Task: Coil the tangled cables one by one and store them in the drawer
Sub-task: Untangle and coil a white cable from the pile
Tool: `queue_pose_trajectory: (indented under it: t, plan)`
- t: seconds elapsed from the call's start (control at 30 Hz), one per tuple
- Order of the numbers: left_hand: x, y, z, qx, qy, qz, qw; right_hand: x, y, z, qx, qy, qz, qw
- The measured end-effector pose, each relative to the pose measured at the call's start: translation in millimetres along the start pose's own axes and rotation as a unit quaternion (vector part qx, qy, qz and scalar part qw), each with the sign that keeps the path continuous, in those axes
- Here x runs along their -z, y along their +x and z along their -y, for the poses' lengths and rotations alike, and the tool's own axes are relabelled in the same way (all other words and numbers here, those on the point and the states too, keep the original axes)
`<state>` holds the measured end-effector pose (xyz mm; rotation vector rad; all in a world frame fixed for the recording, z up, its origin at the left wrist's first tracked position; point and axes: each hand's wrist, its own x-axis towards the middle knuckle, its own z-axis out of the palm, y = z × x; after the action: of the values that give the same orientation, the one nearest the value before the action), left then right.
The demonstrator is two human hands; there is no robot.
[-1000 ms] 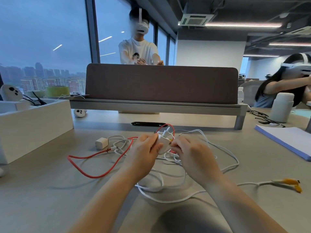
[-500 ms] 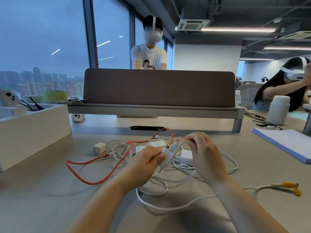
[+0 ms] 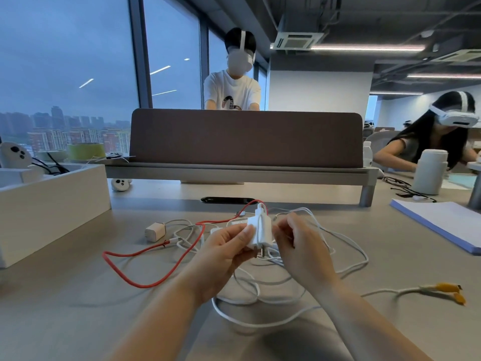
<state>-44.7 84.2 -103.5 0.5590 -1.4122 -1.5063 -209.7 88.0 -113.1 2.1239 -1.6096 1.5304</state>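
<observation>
**head view: adapter held upright between both hands, tangle below**

head view. the left hand [image 3: 226, 250] grips a white plastic plug adapter block [image 3: 256, 231], with the thumb laid across its front face and the fingers curled behind. the adapter is raised off the grey table [image 3: 78, 308]. its long axis stands near upright, metal prongs at the bottom and a cable plug at the top.

the right hand [image 3: 299, 242] is just beside the adapter's right edge with its fingers curled in. it appears to pinch a thin white cable [image 3: 316, 222] that runs off to the right. the contact is small and i cannot confirm it.

the loose heap of white tangled cables [image 3: 260, 290] lies on the table directly under and beyond both hands. a red braided cable [image 3: 125, 269] runs out of it to the left. a small white cube charger [image 3: 155, 231] sits at its left edge, and a cable with yellow plugs [image 3: 447, 289] trails well out to the right.

judgement: the adapter is being freed from the tangle. the left hand is the anchor, so the right hand is best placed to draw the cable away rightward.

a white open-topped box [image 3: 52, 207] stands well to the left. i cannot tell whether it is the drawer.
</observation>
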Motion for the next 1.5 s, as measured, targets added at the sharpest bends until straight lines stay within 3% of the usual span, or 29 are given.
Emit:
queue_pose_trajectory:
  t: [0.2, 0.37, 0.53, 0.7, 1.03, 1.33, 1.5]
  plan:
    - [-3.7, 2.7, 2.4, 0.019, -0.041, -0.051, 0.998, -7.3, -4.8, 11.6, -0.027, 0.005, 0.036, 0.999]
    - [-7.4, 11.2, 14.7, 0.071, -0.064, -0.108, 0.99, -8.4, -11.8, 19.0, -0.016, -0.091, 0.077, 0.993]
    - [-10.7, 14.6, 20.1, 0.091, -0.004, -0.157, 0.983, -12.5, -14.2, 24.9, -0.009, -0.164, 0.111, 0.98]
    - [-11.6, 14.8, 22.1, 0.074, 0.083, -0.151, 0.982, -11.6, -14.5, 26.3, 0.004, -0.167, 0.112, 0.98]
    - [-8.8, 15.6, 20.2, 0.019, 0.034, -0.205, 0.978, -15.4, -18.3, 33.1, 0.052, -0.098, 0.088, 0.99]
    - [-4.6, 18.6, 15.0, -0.013, -0.056, -0.254, 0.966, -26.0, -22.1, 32.9, 0.074, -0.112, 0.151, 0.979]
    - [4.3, 19.9, 17.8, -0.004, 0.048, -0.254, 0.966, -23.2, -24.7, 40.9, 0.113, -0.131, 0.18, 0.968]
